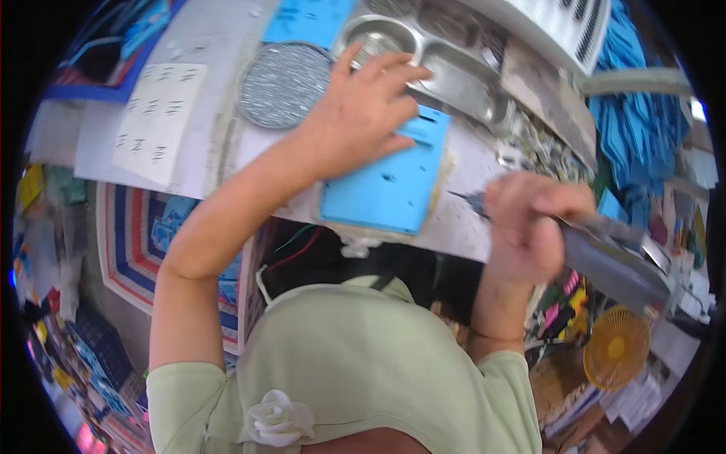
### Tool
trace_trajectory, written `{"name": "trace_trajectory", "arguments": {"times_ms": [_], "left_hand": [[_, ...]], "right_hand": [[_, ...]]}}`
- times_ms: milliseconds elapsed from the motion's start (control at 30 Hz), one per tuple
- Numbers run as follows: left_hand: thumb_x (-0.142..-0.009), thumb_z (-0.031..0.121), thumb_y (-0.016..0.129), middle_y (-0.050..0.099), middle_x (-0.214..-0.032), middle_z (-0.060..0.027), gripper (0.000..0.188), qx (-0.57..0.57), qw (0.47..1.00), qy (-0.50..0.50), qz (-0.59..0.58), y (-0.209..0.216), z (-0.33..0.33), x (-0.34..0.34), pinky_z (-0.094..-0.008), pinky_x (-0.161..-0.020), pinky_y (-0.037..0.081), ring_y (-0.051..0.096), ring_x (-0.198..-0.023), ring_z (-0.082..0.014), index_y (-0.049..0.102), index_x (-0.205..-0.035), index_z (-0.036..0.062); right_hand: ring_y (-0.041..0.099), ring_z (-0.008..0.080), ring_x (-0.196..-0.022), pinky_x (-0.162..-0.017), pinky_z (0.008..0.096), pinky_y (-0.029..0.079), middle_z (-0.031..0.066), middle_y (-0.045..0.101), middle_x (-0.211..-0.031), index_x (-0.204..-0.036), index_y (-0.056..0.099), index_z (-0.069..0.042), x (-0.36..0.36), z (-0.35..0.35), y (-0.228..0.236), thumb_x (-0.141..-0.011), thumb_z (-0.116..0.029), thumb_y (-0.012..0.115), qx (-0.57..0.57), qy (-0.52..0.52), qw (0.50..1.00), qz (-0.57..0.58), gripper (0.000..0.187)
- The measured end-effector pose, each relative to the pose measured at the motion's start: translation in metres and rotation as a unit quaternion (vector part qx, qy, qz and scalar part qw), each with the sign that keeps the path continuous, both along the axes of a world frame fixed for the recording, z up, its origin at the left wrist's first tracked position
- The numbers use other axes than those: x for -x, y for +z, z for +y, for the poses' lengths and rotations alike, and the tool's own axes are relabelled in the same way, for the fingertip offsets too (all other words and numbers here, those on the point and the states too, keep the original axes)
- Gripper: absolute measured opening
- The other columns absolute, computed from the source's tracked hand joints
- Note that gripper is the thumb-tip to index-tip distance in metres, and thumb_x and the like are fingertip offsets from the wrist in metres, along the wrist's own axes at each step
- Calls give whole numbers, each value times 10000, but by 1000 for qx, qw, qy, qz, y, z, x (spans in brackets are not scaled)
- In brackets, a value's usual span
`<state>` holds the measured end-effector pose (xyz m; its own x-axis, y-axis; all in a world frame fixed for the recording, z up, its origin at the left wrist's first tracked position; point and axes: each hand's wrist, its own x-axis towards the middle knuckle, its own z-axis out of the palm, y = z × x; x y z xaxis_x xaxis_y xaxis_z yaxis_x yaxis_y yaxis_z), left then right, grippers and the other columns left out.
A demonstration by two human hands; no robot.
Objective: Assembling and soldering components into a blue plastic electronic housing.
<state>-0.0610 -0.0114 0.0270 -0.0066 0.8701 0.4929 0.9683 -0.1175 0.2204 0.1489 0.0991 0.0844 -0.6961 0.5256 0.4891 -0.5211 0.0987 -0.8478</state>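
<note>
A flat blue panel (382, 185) with small slots and dark marks lies at the table's near edge. Over its far left part reaches my left hand (367, 113), fingers spread and thumb above the panel. Its fingertips are by a metal compartment tray (469, 79); whether they touch it I cannot tell. In my right hand (533, 219) is a dark grey electric screwdriver (616, 261), its thin bit pointing left toward the panel, apart from it. To the left of my left hand stands a round dish (283, 83) full of small silvery metal pieces.
White paper (162, 121) with dark marks lies at the left. Loose small metal parts (556, 155) are heaped right of the panel. Blue pieces (635, 113) hang at the far right, near a white ridged rack (556, 26). A yellow basket (616, 348) stands lower right.
</note>
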Motion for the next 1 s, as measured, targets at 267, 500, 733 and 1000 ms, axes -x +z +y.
{"name": "trace_trajectory", "arguments": {"times_ms": [267,500,733,1000], "left_hand": [[-999,170,610,620,-1172,-113,342,-320,634,609,-353,-125,-378,88,-351,-891,499,606,-1013,-181,531,-1258,-40],[-938,294,716,635,-1262,-229,546,-310,320,795,-413,-282,-495,-1,-460,-1003,501,644,-1113,-393,560,-1294,-89],[-918,91,711,616,-1315,-151,360,-312,781,521,-146,-45,-251,168,-358,-994,505,628,-1162,-276,632,-1256,-4],[-833,264,781,625,-1100,-117,299,-132,920,356,94,23,68,353,-464,-919,513,614,-1094,-344,668,-1044,84]], "right_hand": [[419,119,-534,-534,304,373,-3,449,-621,-1072,515,-47,-7,51,15,-956,-237,650,3,-19,999,46,260],[396,106,-527,-537,284,364,-9,425,-624,-1075,496,-41,26,59,9,-937,-188,633,50,-27,998,16,243],[408,92,-528,-539,270,364,-9,433,-640,-1079,486,-40,27,70,3,-943,-191,659,49,-24,998,-10,268],[433,94,-540,-498,242,358,-1,453,-671,-1093,464,-39,16,77,13,-926,-235,746,68,-33,996,-36,382]]}}
